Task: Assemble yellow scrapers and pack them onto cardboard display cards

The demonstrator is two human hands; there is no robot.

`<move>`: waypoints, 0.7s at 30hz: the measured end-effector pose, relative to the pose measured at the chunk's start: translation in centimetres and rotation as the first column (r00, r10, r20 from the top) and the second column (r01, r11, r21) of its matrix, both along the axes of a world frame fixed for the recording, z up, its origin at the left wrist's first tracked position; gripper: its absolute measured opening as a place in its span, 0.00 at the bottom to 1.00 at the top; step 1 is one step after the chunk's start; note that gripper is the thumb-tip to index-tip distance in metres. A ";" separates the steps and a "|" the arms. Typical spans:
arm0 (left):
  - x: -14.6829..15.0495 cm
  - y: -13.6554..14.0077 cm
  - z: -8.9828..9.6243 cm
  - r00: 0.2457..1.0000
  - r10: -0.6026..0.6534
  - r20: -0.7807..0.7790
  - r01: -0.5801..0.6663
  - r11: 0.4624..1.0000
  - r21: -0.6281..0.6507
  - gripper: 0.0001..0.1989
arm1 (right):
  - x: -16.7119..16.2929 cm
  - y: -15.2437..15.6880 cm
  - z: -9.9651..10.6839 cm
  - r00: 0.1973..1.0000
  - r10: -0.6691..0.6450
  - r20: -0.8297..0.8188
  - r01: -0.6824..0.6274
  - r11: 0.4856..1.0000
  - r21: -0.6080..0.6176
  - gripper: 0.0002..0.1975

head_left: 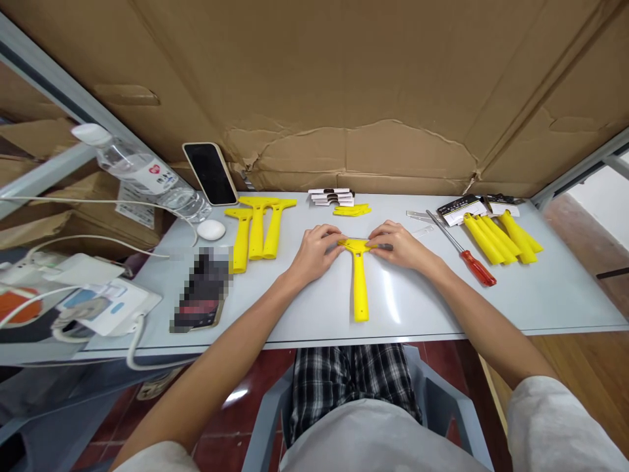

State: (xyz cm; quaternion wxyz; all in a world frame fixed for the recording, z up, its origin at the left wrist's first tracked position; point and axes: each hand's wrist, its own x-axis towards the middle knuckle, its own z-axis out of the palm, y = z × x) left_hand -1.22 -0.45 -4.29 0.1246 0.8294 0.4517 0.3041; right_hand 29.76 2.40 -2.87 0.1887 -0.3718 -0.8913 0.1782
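A yellow T-shaped scraper (360,282) lies on the table in front of me, its handle pointing toward my body. My left hand (317,251) pinches the left end of its head. At the opposite end, my right hand (397,244) has its fingers closed on the head. Between the two hands a thin dark edge, like a blade, shows along the top of the head; my fingers hide its ends. Just beyond lie small yellow strips (352,210) and a stack of small white packets (331,196).
Three yellow scrapers (256,229) lie to the left, near a phone (204,288), another phone (211,174) leaning upright and a water bottle (147,174). On the right are a red-handled screwdriver (476,267), clear strips (422,231), yellow handles (491,239) and packaged cards (462,210). Cardboard (344,85) stands behind.
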 end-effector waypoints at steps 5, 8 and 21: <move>0.0 0.2 -0.4 1.000 -0.004 -0.030 0.004 1.000 0.002 0.12 | 0.0 -0.1 -0.2 1.000 0.000 0.001 0.000 1.000 0.025 0.18; 0.0 0.2 -0.4 0.999 -0.003 -0.035 0.003 1.000 0.005 0.11 | 0.1 -0.2 -0.2 1.000 -0.014 0.010 0.014 1.000 0.008 0.19; 0.1 -0.1 0.1 1.000 0.015 -0.006 -0.015 1.000 -0.024 0.10 | 0.5 0.0 0.1 0.999 -0.038 -0.032 0.038 0.999 -0.012 0.22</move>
